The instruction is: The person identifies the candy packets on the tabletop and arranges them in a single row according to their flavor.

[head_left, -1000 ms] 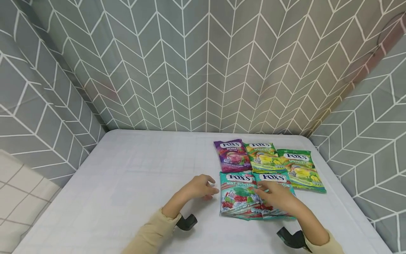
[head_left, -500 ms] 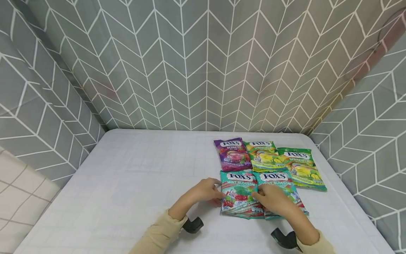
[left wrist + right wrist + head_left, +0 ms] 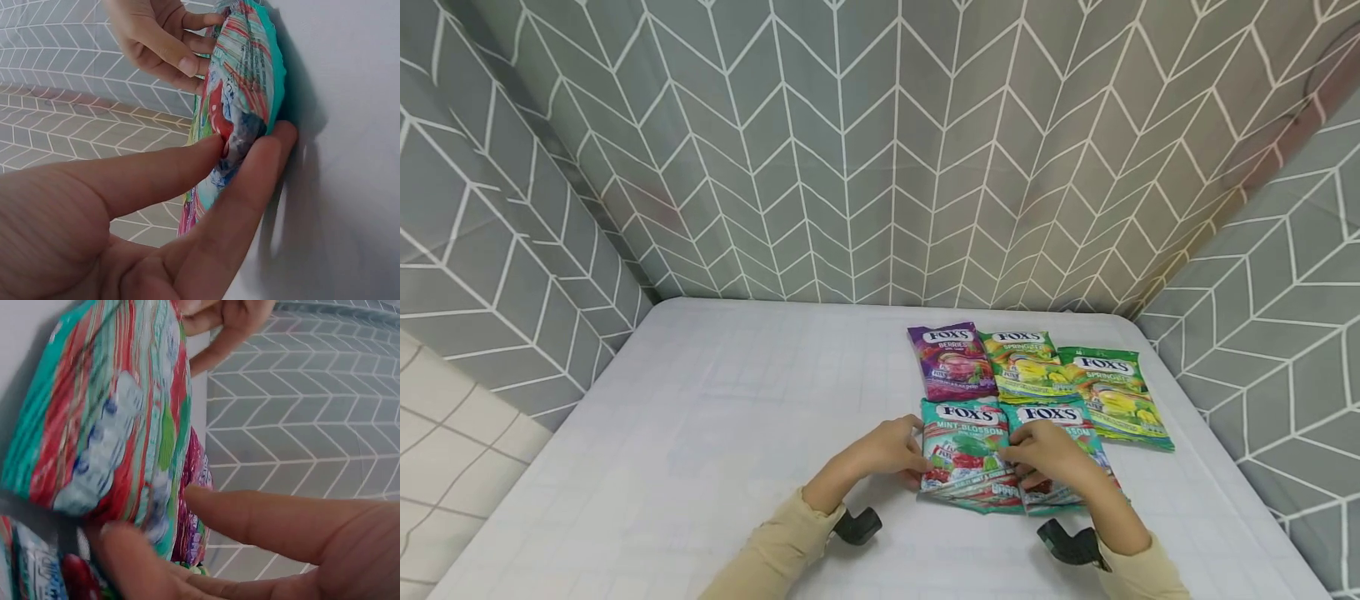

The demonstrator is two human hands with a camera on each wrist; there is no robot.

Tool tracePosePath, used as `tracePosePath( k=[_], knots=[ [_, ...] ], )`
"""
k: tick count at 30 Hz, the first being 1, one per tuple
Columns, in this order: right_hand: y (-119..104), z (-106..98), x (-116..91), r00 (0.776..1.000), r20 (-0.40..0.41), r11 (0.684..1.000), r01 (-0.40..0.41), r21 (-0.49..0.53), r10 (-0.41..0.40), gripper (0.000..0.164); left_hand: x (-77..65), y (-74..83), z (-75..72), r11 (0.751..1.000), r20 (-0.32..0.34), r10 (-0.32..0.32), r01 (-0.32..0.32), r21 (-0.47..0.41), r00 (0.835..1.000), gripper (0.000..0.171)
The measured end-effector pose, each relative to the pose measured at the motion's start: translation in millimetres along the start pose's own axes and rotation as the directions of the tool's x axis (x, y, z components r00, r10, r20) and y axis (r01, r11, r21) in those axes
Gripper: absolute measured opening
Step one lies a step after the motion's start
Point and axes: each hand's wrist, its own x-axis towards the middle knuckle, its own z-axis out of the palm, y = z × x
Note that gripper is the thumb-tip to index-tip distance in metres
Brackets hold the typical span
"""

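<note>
My left hand point(image 3: 887, 450) pinches the left edge of a teal Mint Blossom candy bag point(image 3: 966, 467). The left wrist view has its thumb on the printed face and its fingers point(image 3: 240, 187) at the underside. Over at that bag's right edge is my right hand point(image 3: 1052, 458), fingers spread above a second teal candy bag point(image 3: 1071, 412), partly covered by the hand. In the right wrist view the right thumb point(image 3: 250, 515) stands apart from the fingers, with one blurred fingertip point(image 3: 134, 556) right at the first bag's edge point(image 3: 106, 444).
Behind the teal bags lie a purple Berries candy bag point(image 3: 953, 362) and a yellow-green Springtee candy bag point(image 3: 1026, 367). Another green one point(image 3: 1116, 396) lies at the right, slightly slanted. White cloth covers the table point(image 3: 737, 400); patterned grey curtains point(image 3: 865, 150) surround it.
My left hand has moved right onto the first teal bag's edge. The second teal bag's lower end has swung right, and my right hand has shifted slightly, its fingers now more spread.
</note>
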Motion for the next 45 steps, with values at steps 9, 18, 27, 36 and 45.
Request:
tracePosePath(
  k=[9,18,27,36,45],
  knots=[
    [4.9,-3.8,3.3,0.980,0.185,0.992,0.060,0.107,-0.079,0.066,-0.8,-3.0,-5.6,0.999,0.038,-0.025,0.026,-0.026,0.999,0.067],
    [7.2,-4.2,0.1,0.981,0.185,0.986,0.025,0.168,-0.056,0.072,-2.8,-1.6,-2.2,0.994,0.057,-0.044,0.049,-0.096,0.997,0.078],
    [8.6,-6.4,0.9,0.969,0.233,0.975,0.029,0.221,-0.082,0.064,-3.4,-2.5,-2.5,0.991,0.077,-0.050,0.059,-0.116,0.996,0.084],
    [8.7,-5.0,-3.4,0.963,0.248,0.972,0.044,0.231,-0.103,0.060,-3.3,-4.8,0.4,0.991,0.088,-0.042,0.053,-0.125,0.995,0.081],
    [7.8,-0.3,-0.9,0.962,0.254,0.969,0.034,0.244,-0.098,0.060,-6.1,-7.1,-4.2,0.991,0.116,-0.033,0.047,-0.125,0.993,0.081]
  ],
)
